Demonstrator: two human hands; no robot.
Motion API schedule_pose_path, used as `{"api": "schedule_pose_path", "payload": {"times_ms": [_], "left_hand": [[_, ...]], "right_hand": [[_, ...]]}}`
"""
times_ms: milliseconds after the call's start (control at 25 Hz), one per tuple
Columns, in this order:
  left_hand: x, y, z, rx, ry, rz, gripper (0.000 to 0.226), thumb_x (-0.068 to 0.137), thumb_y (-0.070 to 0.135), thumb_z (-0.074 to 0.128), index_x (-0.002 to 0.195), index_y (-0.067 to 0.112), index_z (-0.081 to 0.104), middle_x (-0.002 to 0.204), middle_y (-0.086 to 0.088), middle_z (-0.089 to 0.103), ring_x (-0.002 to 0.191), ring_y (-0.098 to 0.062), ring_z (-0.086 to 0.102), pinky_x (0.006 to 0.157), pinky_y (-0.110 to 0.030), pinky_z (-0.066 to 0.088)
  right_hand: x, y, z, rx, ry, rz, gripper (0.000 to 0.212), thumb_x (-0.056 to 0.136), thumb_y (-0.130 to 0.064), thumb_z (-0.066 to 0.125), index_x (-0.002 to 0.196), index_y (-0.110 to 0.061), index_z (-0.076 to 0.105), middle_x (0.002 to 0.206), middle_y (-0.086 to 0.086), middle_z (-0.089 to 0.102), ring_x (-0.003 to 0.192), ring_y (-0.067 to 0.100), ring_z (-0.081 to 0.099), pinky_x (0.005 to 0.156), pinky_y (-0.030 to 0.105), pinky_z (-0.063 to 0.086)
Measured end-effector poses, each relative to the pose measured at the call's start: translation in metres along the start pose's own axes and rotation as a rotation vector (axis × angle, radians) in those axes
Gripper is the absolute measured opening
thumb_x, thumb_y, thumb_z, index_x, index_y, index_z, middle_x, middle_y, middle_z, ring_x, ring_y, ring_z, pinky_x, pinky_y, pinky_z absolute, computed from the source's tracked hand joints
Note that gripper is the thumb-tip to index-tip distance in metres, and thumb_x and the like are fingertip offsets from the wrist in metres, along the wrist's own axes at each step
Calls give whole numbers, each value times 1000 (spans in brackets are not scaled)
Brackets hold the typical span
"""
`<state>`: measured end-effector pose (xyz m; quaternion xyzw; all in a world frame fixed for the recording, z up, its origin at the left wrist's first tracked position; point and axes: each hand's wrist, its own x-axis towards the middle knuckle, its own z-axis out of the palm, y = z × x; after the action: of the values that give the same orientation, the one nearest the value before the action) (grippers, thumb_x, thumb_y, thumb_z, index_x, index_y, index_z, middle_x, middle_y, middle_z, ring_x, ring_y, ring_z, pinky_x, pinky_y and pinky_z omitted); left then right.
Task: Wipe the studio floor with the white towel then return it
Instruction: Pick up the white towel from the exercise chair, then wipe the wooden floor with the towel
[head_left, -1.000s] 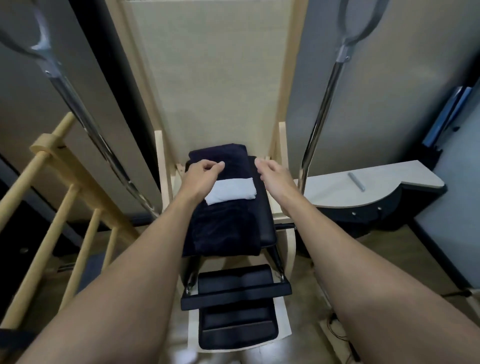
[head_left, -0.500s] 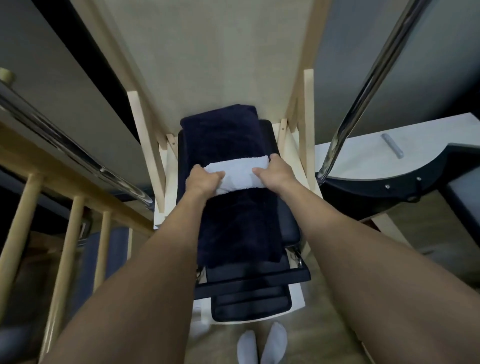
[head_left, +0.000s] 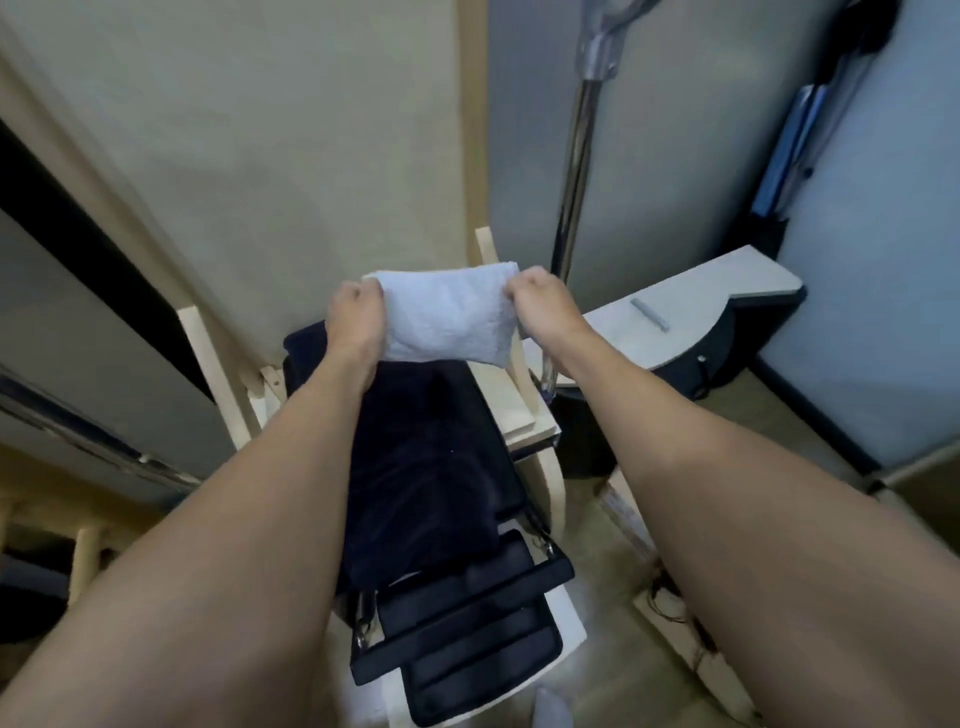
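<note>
The folded white towel (head_left: 449, 317) hangs in the air between my hands, lifted clear of the dark navy towel (head_left: 415, 457) that drapes over the wooden chair-like apparatus. My left hand (head_left: 357, 318) grips the towel's left edge with curled fingers. My right hand (head_left: 540, 306) grips its right edge the same way. The studio floor (head_left: 613, 644) shows as pale wood at the lower right.
The apparatus has black padded pedals (head_left: 467, 639) low in front and wooden side rails (head_left: 208, 364). A chrome pole (head_left: 574, 171) rises at the right. A grey-topped box (head_left: 691, 306) with a small grey bar stands right of it. A wooden ladder frame (head_left: 83, 551) is at left.
Both hands closed on the white towel's ends while it lay on the navy towel, then raised it off and up. The view also shifted.
</note>
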<state>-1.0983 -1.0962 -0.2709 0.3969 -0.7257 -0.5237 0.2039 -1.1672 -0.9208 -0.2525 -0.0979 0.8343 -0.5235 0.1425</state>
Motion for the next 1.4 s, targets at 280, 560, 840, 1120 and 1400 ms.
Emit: {"api": "schedule_pose_path", "payload": {"times_ms": [280, 560, 840, 1120, 1400], "left_hand": [[-92, 102, 100, -276, -324, 279, 24, 87, 35, 60, 97, 14, 57, 93, 1, 62, 85, -15, 60, 75, -27, 47], [-271, 146, 186, -320, -1040, 217, 15, 74, 11, 74, 78, 18, 61, 77, 0, 68, 70, -18, 64, 63, -28, 53], [-517, 154, 257, -320, -1422, 186, 14, 73, 4, 68, 78, 16, 64, 79, -3, 69, 76, -23, 64, 65, -31, 51], [-727, 132, 283, -337, -1594, 324, 10, 82, 9, 68, 77, 18, 71, 71, 8, 73, 65, -8, 66, 59, -18, 50], [-883, 107, 327, -200, -1554, 555, 9, 92, 24, 49, 97, 16, 50, 88, 1, 58, 82, -18, 55, 68, -30, 43]], "right_hand": [[-74, -9, -137, 133, 617, -141, 23, 99, -37, 44, 91, -17, 51, 78, -10, 52, 73, 7, 48, 66, 26, 37], [-235, 67, -283, 126, 1018, 50, 17, 92, -28, 59, 99, -13, 56, 91, -1, 60, 87, 19, 59, 76, 33, 46], [-434, 140, -396, 55, 1419, 141, 17, 96, -34, 53, 101, -18, 54, 98, -1, 61, 95, 22, 59, 79, 34, 43], [-619, 204, -478, -67, 1576, 187, 20, 97, -34, 53, 99, -14, 55, 80, -9, 56, 74, 9, 51, 61, 13, 37], [-726, 281, -546, -43, 1651, 341, 13, 92, -37, 58, 93, -24, 61, 80, -12, 59, 76, 10, 52, 62, 20, 38]]}}
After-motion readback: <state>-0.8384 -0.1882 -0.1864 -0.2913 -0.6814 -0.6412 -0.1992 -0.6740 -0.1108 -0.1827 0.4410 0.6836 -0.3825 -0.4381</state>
